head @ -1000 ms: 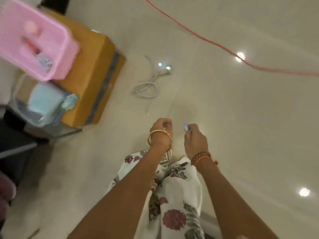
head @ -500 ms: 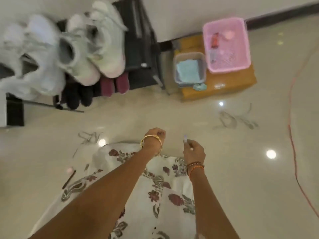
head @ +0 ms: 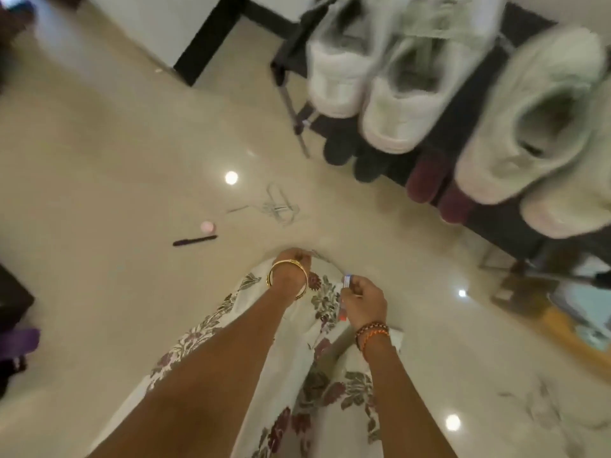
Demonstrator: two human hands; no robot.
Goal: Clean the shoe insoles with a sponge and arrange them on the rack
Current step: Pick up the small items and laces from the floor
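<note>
Over your lap, your left hand was curled shut, seemingly pinching a thin strand, though I could not tell what; your right hand was closed on a small item, too small to identify. No insole or sponge showed, so the task's things were out of sight. On the rack stood 4 white shoes, heels toward you, with darker pairs beneath. At the right edge a box appeared, too blurred to tell its contents. Risk, as I judge it: a pen, a pink ball and loose laces lay on the glossy floor near your knee, so shifting toward the rack could scatter them.
</note>
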